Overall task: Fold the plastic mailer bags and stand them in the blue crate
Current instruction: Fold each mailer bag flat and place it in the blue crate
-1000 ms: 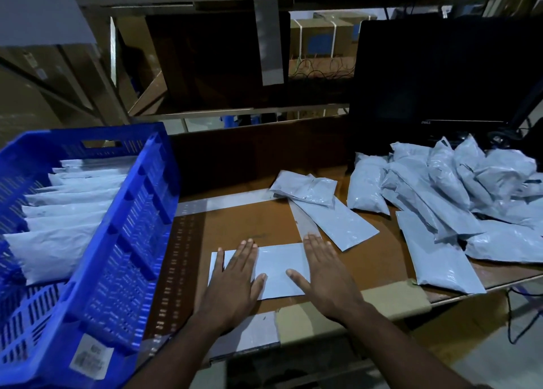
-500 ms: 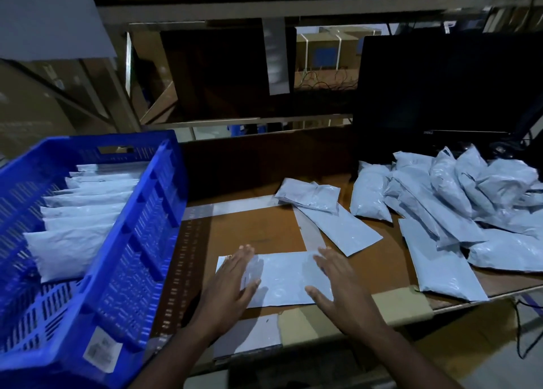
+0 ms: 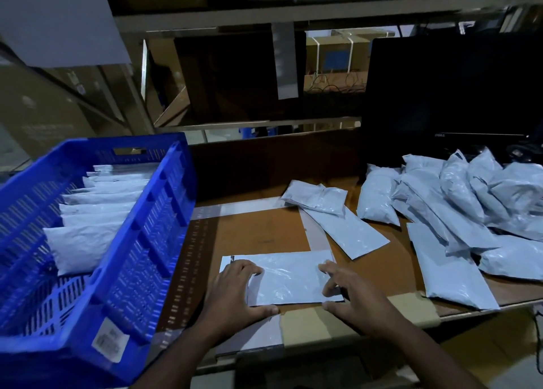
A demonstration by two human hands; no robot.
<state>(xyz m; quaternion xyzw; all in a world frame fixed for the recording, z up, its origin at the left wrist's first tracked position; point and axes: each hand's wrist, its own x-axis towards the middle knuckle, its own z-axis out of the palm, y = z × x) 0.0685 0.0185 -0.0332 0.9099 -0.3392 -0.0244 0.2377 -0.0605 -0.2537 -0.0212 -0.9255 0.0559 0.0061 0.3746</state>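
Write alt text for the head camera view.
Both hands, left hand and right hand, grip the ends of a flat plastic mailer bag on a cardboard-covered table. A blue crate at left holds standing folded bags; a pile of mailer bags lies at right.

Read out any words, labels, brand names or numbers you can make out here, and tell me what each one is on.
"DELL", faint and only just legible, on the lower bezel of the dark monitor at back right.
White sticker on the blue crate front wall: barcode-like print, too small and blurred to read.
Cardboard boxes on the far shelves: no readable print.
Mailer bags: no text visible.
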